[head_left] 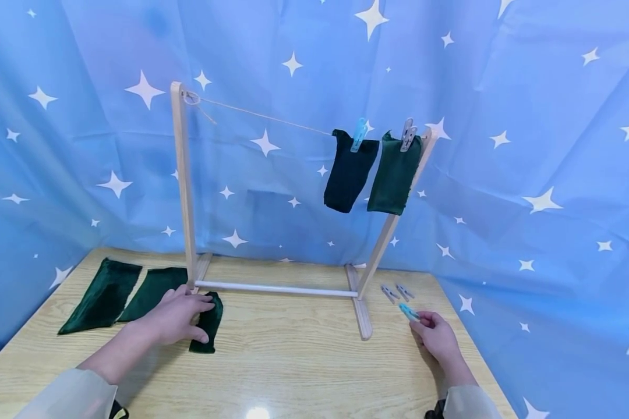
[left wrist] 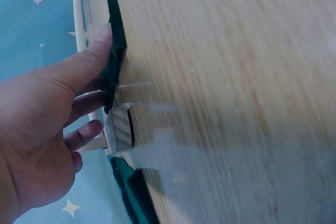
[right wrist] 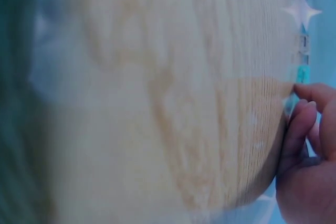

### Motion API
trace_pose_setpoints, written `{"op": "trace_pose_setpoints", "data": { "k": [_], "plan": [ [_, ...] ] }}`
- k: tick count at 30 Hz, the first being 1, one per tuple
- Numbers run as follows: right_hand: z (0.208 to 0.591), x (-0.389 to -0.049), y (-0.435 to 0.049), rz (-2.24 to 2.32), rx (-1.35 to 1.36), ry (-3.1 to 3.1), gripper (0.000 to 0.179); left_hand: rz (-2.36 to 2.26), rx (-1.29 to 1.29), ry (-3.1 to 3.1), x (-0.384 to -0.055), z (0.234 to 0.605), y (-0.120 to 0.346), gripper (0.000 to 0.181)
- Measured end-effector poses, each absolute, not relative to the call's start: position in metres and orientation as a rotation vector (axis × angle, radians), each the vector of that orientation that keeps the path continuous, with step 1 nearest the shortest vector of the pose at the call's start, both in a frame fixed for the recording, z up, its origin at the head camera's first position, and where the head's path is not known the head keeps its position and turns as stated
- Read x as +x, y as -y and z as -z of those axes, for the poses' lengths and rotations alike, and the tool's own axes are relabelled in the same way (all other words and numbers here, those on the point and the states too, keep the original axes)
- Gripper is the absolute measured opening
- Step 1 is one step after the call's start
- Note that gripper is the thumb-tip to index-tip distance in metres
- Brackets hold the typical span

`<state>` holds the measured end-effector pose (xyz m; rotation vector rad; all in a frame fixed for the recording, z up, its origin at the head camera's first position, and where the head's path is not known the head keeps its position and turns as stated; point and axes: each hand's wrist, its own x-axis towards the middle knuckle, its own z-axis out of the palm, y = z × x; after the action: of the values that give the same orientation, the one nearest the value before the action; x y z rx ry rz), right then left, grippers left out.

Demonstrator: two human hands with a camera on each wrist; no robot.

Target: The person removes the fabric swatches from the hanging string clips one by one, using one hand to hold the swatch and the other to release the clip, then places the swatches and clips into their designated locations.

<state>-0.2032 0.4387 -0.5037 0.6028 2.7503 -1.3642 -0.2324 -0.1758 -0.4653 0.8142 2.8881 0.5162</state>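
On the table, my left hand (head_left: 174,317) has its thumb and fingers on a narrow dark green cloth (head_left: 209,321), gripping it near the rack's left foot. The left wrist view shows the thumb against this cloth (left wrist: 116,40), other fingers behind it. At the right, my right hand (head_left: 437,336) pinches one end of a light blue clothespin (head_left: 409,312). Two grey clothespins (head_left: 389,293) lie just beyond it. Two more dark green cloths (head_left: 105,294) lie flat to the left of my left hand.
A wooden rack (head_left: 182,180) with a string (head_left: 267,117) stands at the back. Near its right post hang two green cloths (head_left: 350,174), one under a blue clothespin (head_left: 359,137), the other under grey clothespins (head_left: 408,137). A star-patterned blue curtain (head_left: 293,233) closes off the table's back.
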Motion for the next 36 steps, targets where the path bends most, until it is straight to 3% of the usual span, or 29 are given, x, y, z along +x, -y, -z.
{"op": "trace_pose_setpoints", "data": {
  "k": [13, 21, 26, 36],
  "plan": [
    [0.503, -0.203, -0.435, 1.387, 0.593, -2.731, 0.051, -0.600, 0.785, -2.862, -0.233, 0.463, 0.181, 0.064],
    [0.487, -0.200, -0.438, 1.440, 0.552, -2.752, 0.056, -0.884, 0.979, -2.884, -0.233, 0.454, 0.168, 0.032],
    [0.456, -0.198, -0.432, 1.451, 0.425, -2.853, 0.050, -1.092, 1.008, -2.847, -0.232, 0.435, 0.148, 0.025],
    [0.353, -0.200, -0.390, 1.450, 0.080, -3.034, 0.045, -1.177, 1.145, -2.812, -0.249, 0.382, 0.096, 0.024]
  ]
}}
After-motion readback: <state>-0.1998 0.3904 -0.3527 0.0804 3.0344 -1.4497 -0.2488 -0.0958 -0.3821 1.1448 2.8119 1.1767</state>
